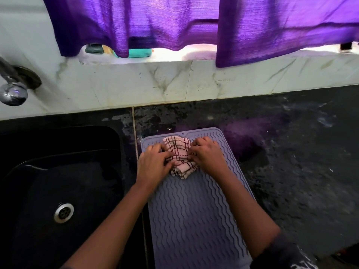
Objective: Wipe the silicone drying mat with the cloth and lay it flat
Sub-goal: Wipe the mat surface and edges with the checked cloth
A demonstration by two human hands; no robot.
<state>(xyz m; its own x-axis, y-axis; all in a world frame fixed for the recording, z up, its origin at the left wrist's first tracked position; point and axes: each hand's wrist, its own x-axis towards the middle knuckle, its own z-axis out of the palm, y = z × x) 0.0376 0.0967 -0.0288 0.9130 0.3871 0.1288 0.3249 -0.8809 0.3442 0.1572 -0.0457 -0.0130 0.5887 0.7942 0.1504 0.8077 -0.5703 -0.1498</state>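
Silicone mat lies on the dark counter, just beside the black sink, with its long side running away from the person and its far end near the tiled wall. It looks already flat, with wavy ridges over all its face. The checked cloth sits bunched on the far part of the mat, and both hands are on it: the left hand presses and gathers its left side with bent fingers, and the right hand does the same on the right side, so each hand is closed on the cloth, as far as I can see. I judge the mat to be soft, light and bendable, and a little grippy, so it probably stays in place under the wiping. The ridges may catch the cloth, so a firm push along them seems better. To lift or straighten the mat, the raised rim at a corner is a good place to hold. The cloth is thin and soft and folds easily in the hand. The counter around is wet and spotted, so it may be slippery. Behind, a purple curtain hangs over a bright window ledge, and a metal tap stands out from the wall at the left.
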